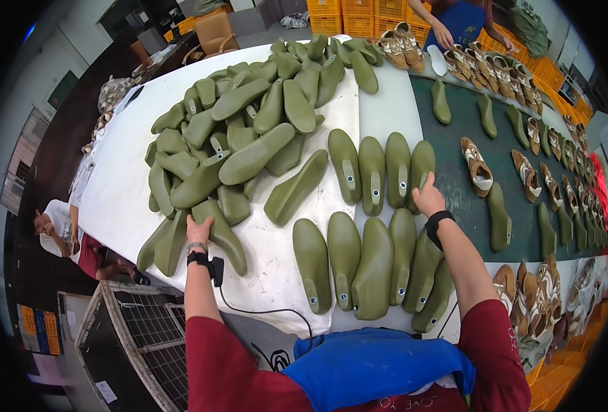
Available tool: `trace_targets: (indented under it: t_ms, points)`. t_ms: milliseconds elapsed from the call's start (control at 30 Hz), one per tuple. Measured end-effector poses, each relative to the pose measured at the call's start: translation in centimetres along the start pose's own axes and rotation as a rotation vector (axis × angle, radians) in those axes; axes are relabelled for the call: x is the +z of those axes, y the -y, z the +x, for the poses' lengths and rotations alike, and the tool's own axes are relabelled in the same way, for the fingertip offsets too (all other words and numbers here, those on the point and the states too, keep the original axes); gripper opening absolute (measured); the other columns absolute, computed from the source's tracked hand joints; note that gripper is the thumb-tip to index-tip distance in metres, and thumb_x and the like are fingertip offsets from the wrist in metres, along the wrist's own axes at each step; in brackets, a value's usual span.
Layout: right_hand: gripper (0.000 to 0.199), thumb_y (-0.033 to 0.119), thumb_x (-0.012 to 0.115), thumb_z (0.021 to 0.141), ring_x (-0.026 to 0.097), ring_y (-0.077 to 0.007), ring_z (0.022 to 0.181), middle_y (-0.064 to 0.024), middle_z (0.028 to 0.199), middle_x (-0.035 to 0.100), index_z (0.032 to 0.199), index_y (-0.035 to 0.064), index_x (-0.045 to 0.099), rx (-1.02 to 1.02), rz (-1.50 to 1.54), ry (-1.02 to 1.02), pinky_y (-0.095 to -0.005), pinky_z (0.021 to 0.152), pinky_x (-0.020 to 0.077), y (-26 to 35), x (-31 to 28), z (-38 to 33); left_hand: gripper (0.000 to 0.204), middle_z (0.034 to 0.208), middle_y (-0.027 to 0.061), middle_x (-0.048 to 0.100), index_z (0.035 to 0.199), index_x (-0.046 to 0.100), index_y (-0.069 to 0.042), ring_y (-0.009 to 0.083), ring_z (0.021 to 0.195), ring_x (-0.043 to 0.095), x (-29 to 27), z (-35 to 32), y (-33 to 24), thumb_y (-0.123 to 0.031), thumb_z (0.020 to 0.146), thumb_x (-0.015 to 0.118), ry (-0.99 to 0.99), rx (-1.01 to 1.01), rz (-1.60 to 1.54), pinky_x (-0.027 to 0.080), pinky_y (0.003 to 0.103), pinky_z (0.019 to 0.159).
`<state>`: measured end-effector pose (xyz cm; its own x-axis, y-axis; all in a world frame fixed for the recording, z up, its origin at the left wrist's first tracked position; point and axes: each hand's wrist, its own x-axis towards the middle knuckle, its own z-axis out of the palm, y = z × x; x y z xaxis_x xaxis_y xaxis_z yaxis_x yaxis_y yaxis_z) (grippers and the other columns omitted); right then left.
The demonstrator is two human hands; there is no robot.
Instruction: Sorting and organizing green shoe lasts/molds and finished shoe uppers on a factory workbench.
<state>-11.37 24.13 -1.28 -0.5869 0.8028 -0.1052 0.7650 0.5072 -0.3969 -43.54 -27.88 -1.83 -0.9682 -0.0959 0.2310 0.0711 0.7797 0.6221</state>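
My left hand [200, 232] is at the near edge of a heap of green shoe lasts [249, 103]. Its fingers close around one shoe last [172, 248]; another shoe last [223, 237] lies against its other side. At the right end of the far row, my right hand [429, 199] grips the heel end of a shoe last [423, 161]. Three shoe lasts [372, 172] stretch leftward from it in the same row. Nearer my body lies a second row of several shoe lasts [372, 268]. A single shoe last [296, 189] rests between heap and rows.
On the right, a green conveyor belt [455, 165] bears lasts and brown-and-white shoes [477, 167]. More shoes [537, 295] stand beside it, near my right arm. Across the belt another person's hand [442, 36] is near shoes. A wire-mesh cart [146, 329] stands lower left.
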Motion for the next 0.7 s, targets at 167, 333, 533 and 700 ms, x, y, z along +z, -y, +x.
trace_targets:
  t_ms: [167,333,533,700]
  points:
    - [0.070,0.030,0.049,0.079,0.059,-0.0425,0.085,-0.0286,0.090,0.061,0.134,0.0010,0.016,-0.042,0.015,0.007,-0.0492,0.077,0.0456,1.6,0.4,-0.1,0.057,0.098,0.0187,0.063,0.100,0.061,0.004,0.0257,0.090,0.060,-0.8,3.0,4.8,-0.032,0.060,0.079,0.008,-0.311,-0.097,0.046,0.034,0.082]
    - [0.070,0.030,0.049,0.079,0.060,-0.0425,0.084,-0.0287,0.090,0.061,0.134,0.0006,0.016,0.018,0.004,-0.015,-0.0490,0.077,0.0459,-1.3,0.1,0.2,0.038,0.083,0.0076,0.060,0.096,0.057,0.005,0.0125,0.076,0.056,-2.0,-6.6,-6.6,-0.013,0.068,0.076,0.277,-0.004,-0.476,0.046,0.026,0.070]
    - [0.070,0.029,0.049,0.080,0.060,-0.0423,0.086,-0.0291,0.091,0.060,0.134,0.0003,0.017,-0.014,-0.007,-0.003,-0.0485,0.077,0.0460,-0.2,0.3,0.4,0.024,0.091,0.0124,0.058,0.090,0.056,-0.002,0.0294,0.083,0.058,-10.8,-18.5,-14.3,0.002,0.067,0.062,0.591,0.898,-0.143,0.047,0.034,0.073]
    - [0.069,0.029,0.049,0.080,0.059,-0.0422,0.087,-0.0293,0.093,0.060,0.134,0.0003,0.017,-0.010,-0.003,0.016,-0.0482,0.079,0.0457,0.1,0.0,0.0,0.021,0.110,0.0166,0.055,0.099,0.056,0.000,0.0305,0.106,0.052,-9.1,-21.5,-6.6,-0.002,0.078,0.054,0.605,0.808,0.053,0.042,0.036,0.091]
